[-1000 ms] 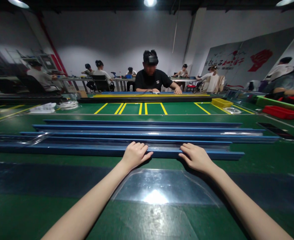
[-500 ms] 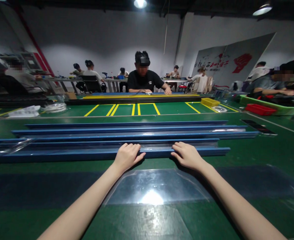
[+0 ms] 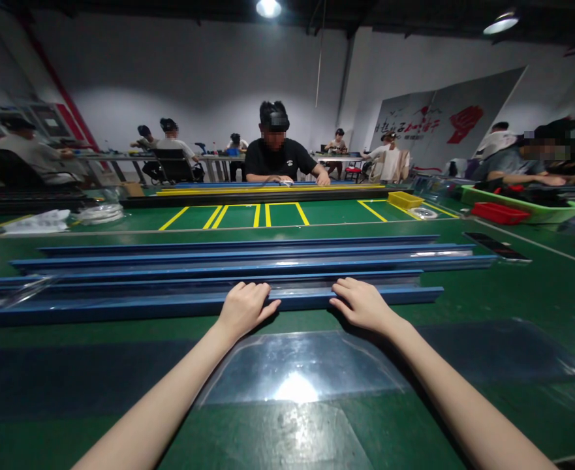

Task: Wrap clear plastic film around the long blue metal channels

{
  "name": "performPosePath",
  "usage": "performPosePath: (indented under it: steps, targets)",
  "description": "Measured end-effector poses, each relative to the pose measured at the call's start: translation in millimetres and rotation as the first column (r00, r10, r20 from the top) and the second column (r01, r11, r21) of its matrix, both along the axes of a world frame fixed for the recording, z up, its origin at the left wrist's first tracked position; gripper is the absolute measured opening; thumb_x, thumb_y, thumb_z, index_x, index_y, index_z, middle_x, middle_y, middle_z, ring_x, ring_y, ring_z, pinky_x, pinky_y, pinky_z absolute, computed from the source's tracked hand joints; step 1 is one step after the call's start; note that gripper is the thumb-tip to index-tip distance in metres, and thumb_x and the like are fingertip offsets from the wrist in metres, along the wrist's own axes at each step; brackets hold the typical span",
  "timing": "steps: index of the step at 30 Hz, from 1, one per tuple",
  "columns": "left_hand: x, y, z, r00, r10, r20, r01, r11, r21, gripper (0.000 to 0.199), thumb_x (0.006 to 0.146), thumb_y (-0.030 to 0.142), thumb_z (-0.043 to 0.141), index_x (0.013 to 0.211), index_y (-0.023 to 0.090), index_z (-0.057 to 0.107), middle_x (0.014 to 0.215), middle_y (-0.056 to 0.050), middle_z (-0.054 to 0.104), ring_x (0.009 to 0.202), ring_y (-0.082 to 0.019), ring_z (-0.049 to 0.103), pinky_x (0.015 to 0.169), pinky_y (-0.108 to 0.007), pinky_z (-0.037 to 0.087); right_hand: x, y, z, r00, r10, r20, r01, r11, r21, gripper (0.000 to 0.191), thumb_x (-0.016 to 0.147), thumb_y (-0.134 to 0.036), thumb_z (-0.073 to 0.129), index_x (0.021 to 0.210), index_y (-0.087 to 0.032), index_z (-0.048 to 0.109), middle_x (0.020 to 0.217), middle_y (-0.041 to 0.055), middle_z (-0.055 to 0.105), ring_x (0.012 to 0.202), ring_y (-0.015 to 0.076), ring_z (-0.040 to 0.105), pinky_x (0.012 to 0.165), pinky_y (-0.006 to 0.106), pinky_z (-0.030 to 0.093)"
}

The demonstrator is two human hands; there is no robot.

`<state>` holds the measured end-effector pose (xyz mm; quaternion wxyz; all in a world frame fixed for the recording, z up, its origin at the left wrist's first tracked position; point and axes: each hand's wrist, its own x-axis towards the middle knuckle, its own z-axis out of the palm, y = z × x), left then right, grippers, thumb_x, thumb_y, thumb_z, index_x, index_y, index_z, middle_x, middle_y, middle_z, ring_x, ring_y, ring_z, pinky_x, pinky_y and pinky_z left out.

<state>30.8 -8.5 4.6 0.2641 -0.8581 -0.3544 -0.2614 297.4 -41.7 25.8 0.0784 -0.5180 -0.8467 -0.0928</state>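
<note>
The nearest blue channel profile [image 3: 303, 301] lies lengthwise across the green table, with clear film inside it. My left hand [image 3: 246, 308] curls over its near edge left of centre, fingers bent into the channel and thumb on the outer side. To the right, my right hand [image 3: 360, 303] grips the same edge in the same way. A second blue channel profile [image 3: 385, 262] lies just behind, parallel to it. In front of my hands is a flat, clear plastic sheet [image 3: 248, 372] that reflects the light.
A dark phone [image 3: 497, 247] lies right of the profiles. Farther back are a yellow tray [image 3: 405, 200], a red tray [image 3: 500, 213], a green bin [image 3: 556, 212] and a coil [image 3: 100, 213]. Across the table, a person in black [image 3: 278, 160] works at yellow and black profiles [image 3: 267, 192].
The whole view has shifted slightly left. My hands keep their place on the near blue channel profile, which shows no clear movement.
</note>
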Motion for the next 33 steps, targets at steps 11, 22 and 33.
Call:
performPosePath:
  steps: [11, 22, 33]
  targets:
    - [0.1, -0.4, 0.1, 1.000, 0.009, 0.001, -0.008, 1.000, -0.023, 0.031, 0.085, 0.041, 0.039, 0.068, 0.017, 0.050, 0.058, -0.001, 0.055, 0.055, -0.014, 0.050, 0.056, -0.027, 0.031, -12.8, -4.8, 3.4, 0.980, 0.071, -0.185, -0.055, 0.994, 0.089, 0.021, 0.084, -0.037, 0.045, 0.089, -0.019, 0.054, 0.087, 0.0054, 0.058, 0.083, 0.0178, 0.049, 0.072, 0.028, 0.036]
    - [-0.5, -0.9, 1.0, 1.000, -0.011, -0.015, 0.010, 1.000, -0.025, 0.028, 0.086, 0.038, 0.039, 0.079, 0.016, 0.055, 0.067, -0.003, 0.060, 0.064, -0.016, 0.053, 0.065, -0.029, 0.034, -27.2, -3.6, 1.0, 0.993, -0.013, -0.115, 0.031, 0.987, 0.155, 0.019, 0.086, -0.032, 0.043, 0.077, -0.019, 0.053, 0.078, 0.0042, 0.057, 0.076, 0.0169, 0.048, 0.063, 0.027, 0.030]
    - [-1.8, -3.4, 0.2, 0.999, -0.024, -0.022, 0.025, 0.999, 0.032, 0.024, 0.086, 0.035, 0.042, 0.084, 0.016, 0.055, 0.071, -0.003, 0.061, 0.066, -0.015, 0.052, 0.069, -0.030, 0.034, -25.1, -2.9, 10.8, 0.997, -0.072, -0.007, 0.073, 0.991, 0.109, 0.017, 0.084, -0.028, 0.044, 0.074, -0.018, 0.054, 0.079, 0.0039, 0.060, 0.076, 0.0162, 0.051, 0.057, 0.027, 0.027]
